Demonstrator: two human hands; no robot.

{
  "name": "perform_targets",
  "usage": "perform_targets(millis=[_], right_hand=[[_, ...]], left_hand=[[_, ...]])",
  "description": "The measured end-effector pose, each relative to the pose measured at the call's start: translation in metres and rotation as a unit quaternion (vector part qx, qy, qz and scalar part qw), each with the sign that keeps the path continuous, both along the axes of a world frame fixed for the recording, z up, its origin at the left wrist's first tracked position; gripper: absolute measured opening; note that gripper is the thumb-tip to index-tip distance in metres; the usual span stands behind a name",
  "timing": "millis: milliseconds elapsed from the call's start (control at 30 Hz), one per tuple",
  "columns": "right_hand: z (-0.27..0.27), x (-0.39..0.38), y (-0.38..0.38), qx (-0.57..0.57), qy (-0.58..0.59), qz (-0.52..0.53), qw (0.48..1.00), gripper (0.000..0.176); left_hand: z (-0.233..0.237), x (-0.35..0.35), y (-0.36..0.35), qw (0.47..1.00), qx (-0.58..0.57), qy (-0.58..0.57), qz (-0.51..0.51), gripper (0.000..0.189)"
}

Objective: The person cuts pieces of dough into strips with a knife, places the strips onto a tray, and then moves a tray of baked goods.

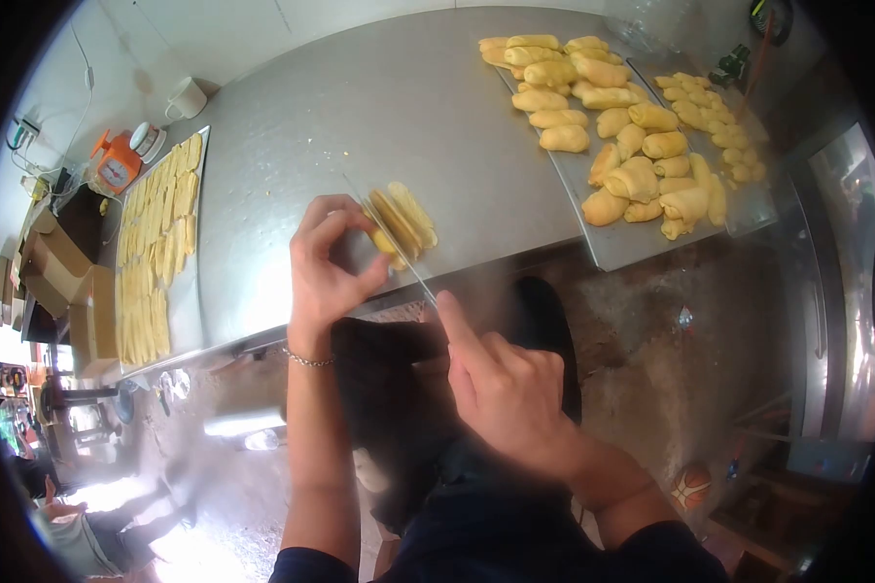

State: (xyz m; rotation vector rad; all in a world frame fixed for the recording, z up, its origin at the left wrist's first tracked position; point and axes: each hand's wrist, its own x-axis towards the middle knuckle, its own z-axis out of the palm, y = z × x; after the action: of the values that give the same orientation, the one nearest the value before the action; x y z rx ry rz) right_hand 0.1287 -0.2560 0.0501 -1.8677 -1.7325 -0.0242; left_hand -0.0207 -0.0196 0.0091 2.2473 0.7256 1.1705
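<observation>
My left hand (329,255) grips a bread roll (383,241) at the front edge of the metal table, thumb and fingers curled round its left side. In my right hand (504,384) is a long thin knife (405,259), its index finger stretched along the top of the blade. The blade lies across the roll, pointing away to the upper left. Just right of the blade, several cut bread slices (408,216) lean against each other on the table. My right fingers hide the knife's handle.
On the right, a tray (608,255) holds many whole rolls (635,180), with another tray of smaller rolls (724,121) beyond. A tray of slices (156,257) lies left, near an orange scale (117,163), a white mug (187,98) and a cardboard box (92,316). Another person (87,534) is at lower left.
</observation>
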Motion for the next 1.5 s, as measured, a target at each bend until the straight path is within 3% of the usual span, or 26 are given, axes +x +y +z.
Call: perform_targets(millis=[200,400,600,900,1100,1200,1367,1500], right_hand=[[-0.003,-0.012,-0.001,-0.031,-0.053,0.005,0.998,0.07],[-0.012,0.001,0.033,-0.007,0.002,0.021,1.0,0.069],[-0.014,0.001,0.069,-0.011,-0.023,0.024,0.999,0.07],[0.0,0.009,-0.003,-0.058,-0.025,0.022,0.998,0.067],[-0.026,0.001,0.052,0.004,0.001,0.018,1.0,0.071],[-0.022,0.0,0.076,-0.025,-0.024,0.013,0.999,0.071],[-0.014,-0.004,0.043,-0.008,-0.046,0.002,0.999,0.068],[-0.007,-0.001,-0.005,-0.056,-0.018,0.007,0.998,0.07]], left_hand=[[0.003,0.001,-0.001,1.0,-0.017,0.005,0.004,0.033],[0.005,0.001,0.0,0.999,-0.036,0.019,0.006,0.031],[0.003,0.002,-0.001,0.999,-0.038,0.02,0.026,0.03],[0.002,0.003,0.002,0.999,-0.029,0.022,0.021,0.029],[0.004,0.005,0.002,0.999,-0.04,0.024,0.017,0.028],[0.005,0.002,-0.001,0.998,-0.044,0.028,0.026,0.027],[0.001,0.004,-0.001,0.998,-0.04,0.01,0.04,0.028],[0.003,0.004,0.0,0.999,-0.038,0.01,0.034,0.027]])
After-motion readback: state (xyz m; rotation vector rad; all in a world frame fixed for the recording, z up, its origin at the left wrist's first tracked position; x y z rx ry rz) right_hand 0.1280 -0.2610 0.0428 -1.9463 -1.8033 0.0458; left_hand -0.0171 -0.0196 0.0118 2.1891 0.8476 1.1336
